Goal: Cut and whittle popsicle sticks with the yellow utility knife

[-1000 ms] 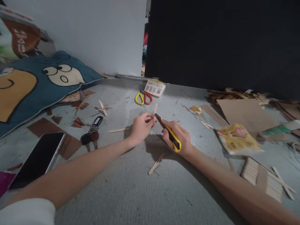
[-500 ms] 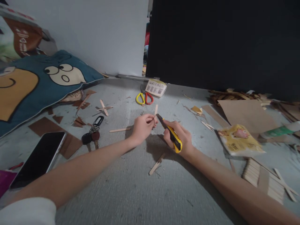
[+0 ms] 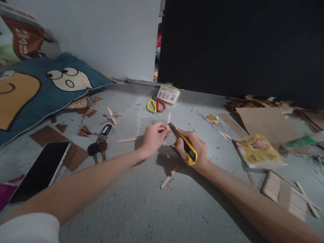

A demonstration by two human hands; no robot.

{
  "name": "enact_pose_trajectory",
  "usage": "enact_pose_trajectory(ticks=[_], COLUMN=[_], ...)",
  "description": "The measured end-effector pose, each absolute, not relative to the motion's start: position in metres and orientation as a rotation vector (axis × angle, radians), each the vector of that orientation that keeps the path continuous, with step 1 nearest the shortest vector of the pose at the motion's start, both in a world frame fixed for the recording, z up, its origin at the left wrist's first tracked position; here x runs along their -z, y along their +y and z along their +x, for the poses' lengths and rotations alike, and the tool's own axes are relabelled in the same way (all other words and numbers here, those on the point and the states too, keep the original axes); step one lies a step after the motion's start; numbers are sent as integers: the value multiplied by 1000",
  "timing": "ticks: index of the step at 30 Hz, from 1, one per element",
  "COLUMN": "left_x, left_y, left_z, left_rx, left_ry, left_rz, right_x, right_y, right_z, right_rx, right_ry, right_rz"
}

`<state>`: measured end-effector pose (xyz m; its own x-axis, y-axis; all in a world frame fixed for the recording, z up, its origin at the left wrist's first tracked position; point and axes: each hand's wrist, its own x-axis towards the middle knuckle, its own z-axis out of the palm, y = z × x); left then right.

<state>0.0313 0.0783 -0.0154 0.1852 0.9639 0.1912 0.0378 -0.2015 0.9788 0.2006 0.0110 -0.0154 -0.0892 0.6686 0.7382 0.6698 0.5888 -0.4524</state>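
Observation:
Between its fingertips my left hand [image 3: 155, 135] pinches a wooden craft stick [image 3: 169, 118], whose upper end points away from me. My right hand [image 3: 196, 147] is wrapped round a yellow and black utility knife [image 3: 187, 145]. The blade's tip is close against the held stick; whether it touches cannot be made out. Left of my left hand another craft stick [image 3: 129, 140] lies flat. A partly cut stick [image 3: 169, 177] with splinters round it lies nearer to me. Two crossed sticks [image 3: 111, 115] lie farther left.
Scissors [image 3: 156, 105] and a small packet [image 3: 168, 93] lie beyond my hands. At left are keys [image 3: 98, 146], a phone [image 3: 40, 170] and a blue cushion [image 3: 68, 76]. At right are a yellow packet [image 3: 259, 152], brown card [image 3: 265, 123] and a bundle of sticks [image 3: 285, 194].
Hardly anything differs. The knife and my right hand have shifted very slightly beside the held stick, while my left hand keeps its pinch.

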Motion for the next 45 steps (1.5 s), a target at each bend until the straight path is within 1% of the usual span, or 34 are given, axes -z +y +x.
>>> enact_pose_trajectory(ticks=[9,15,18,20,26,33,38,45], left_x=[16,14,15,15,15,16,16,14], left_y=[77,76,76,77,79,80,80,81], left_z=[30,30,30,30,29,30,32,32], left_rx=[-1216,-1246,-1244,-1240,-1193,-1182,-1190,-1202], left_ry=[1037,1041,1047,1045,1041,1033,999,989], left_rz=[1587,1657,1663,1658,1568,1494,1399,1327], right_x=[10,7,7,8,9,8,4,-1], right_y=[7,5,5,6,11,16,17,21], right_z=[194,188,187,187,195,200,201,204], right_rx=[-74,-356,-400,-349,-61,57,243,441], right_ry=[-1743,-1555,-1537,-1577,-1814,-1942,-2118,-2221], right_rz=[-1121,-1123,-1122,-1120,-1083,-1016,-952,-874])
